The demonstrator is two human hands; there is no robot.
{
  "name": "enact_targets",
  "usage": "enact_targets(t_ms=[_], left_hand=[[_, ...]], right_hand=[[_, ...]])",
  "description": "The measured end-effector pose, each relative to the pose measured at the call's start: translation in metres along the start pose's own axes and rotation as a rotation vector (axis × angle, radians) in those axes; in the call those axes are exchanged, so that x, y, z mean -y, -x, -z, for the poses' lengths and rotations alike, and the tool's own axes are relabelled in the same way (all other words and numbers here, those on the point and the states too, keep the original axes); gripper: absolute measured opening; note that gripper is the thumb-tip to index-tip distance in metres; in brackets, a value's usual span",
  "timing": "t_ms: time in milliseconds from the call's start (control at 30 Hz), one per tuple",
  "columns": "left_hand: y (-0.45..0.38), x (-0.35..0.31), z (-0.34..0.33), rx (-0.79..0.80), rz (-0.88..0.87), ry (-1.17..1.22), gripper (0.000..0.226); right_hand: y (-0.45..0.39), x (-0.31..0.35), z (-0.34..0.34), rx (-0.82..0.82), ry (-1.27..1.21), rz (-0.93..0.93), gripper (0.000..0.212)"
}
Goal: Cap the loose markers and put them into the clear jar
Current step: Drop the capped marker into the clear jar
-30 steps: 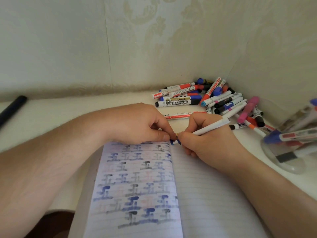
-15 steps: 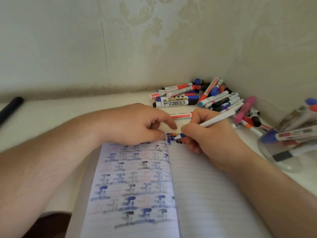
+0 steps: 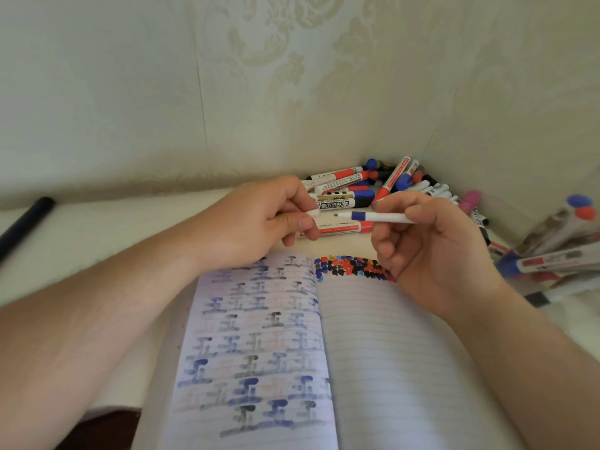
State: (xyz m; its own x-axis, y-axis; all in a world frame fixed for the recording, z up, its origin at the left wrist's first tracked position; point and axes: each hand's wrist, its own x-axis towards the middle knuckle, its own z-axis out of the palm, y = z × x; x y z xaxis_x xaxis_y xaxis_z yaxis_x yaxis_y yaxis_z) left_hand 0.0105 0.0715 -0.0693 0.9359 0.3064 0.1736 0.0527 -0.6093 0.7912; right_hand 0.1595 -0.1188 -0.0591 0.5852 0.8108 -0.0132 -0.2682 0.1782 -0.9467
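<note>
Right hand (image 3: 435, 251) pinching a slim white marker (image 3: 380, 217) by its barrel, blue-banded nib end bare and aimed left. Left hand (image 3: 259, 222) pinching a small white cap (image 3: 314, 213) between thumb and forefinger, open end facing the nib, just apart from it. Best done by lining cap and nib along one axis, keeping the barrel level, then sliding together and pressing firmly, probably until a click, with fingertips kept off the wet tip. Below both hands, an open notebook (image 3: 389, 352) on the desk (image 3: 97, 241), top of its right page dotted with ink. Beyond, a pile of loose markers (image 3: 373, 186) in the corner. Far right, the clear jar (image 3: 558, 254), lying tilted and already holding several markers, near enough for an easy drop-in.
</note>
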Motion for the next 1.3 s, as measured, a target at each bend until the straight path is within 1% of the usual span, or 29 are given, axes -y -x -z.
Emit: enact_targets(t_ms=[33,133,200,333,467,533,600,667,767,800,867,933,1033,1100,1200,1300], left_hand=[[0.0,0.0,-0.001,-0.002,-0.005,0.004,0.011],[0.001,-0.001,-0.002,0.022,-0.01,0.018,0.013],[0.001,-0.002,-0.002,0.042,-0.02,0.02,0.012],[0.002,-0.003,-0.004,0.059,-0.028,0.032,0.013],[0.002,-0.002,-0.003,0.042,-0.023,0.041,0.011],[0.002,0.0,-0.002,0.03,-0.017,0.058,0.01],[0.002,0.001,-0.001,0.032,-0.018,0.05,0.01],[0.002,0.0,-0.002,0.042,-0.02,0.029,0.011],[0.002,0.001,-0.002,0.037,-0.025,0.0,0.01],[0.002,0.001,-0.002,0.028,-0.027,-0.004,0.01],[0.001,0.001,-0.002,0.007,-0.036,-0.012,0.01],[0.0,0.0,-0.003,-0.002,-0.036,0.038,0.011],[0.0,0.001,-0.006,-0.03,-0.01,0.197,0.013],[0.0,-0.001,-0.009,-0.056,-0.023,0.233,0.015],[0.0,-0.007,-0.015,-0.097,-0.092,0.145,0.017],[-0.001,-0.009,-0.018,-0.111,-0.146,0.08,0.017]], right_hand=[[0.0,0.001,0.0,-0.017,0.002,0.0,0.027],[0.0,0.001,-0.002,-0.008,0.018,-0.003,0.017],[0.0,-0.002,-0.002,0.001,0.033,-0.003,0.015],[-0.002,-0.004,-0.003,-0.008,0.068,0.012,0.02],[-0.001,-0.002,-0.002,-0.03,0.01,-0.016,0.029],[-0.001,-0.001,-0.002,-0.036,0.01,-0.02,0.028],[-0.001,-0.003,-0.004,-0.027,0.044,-0.011,0.022],[-0.001,-0.003,-0.005,-0.022,0.114,0.01,0.021],[0.001,-0.003,-0.004,-0.028,0.271,0.083,0.037],[0.002,-0.002,-0.003,-0.024,0.303,0.103,0.038],[0.003,-0.002,-0.003,-0.009,0.341,0.134,0.03],[0.005,0.0,-0.002,0.012,0.382,0.163,0.014],[0.006,0.003,0.001,0.031,0.476,0.205,0.016],[0.005,0.003,0.002,0.028,0.463,0.229,0.016],[0.004,0.003,0.002,0.016,0.386,0.253,0.013],[0.007,0.006,0.001,-0.001,0.387,0.279,0.012]])
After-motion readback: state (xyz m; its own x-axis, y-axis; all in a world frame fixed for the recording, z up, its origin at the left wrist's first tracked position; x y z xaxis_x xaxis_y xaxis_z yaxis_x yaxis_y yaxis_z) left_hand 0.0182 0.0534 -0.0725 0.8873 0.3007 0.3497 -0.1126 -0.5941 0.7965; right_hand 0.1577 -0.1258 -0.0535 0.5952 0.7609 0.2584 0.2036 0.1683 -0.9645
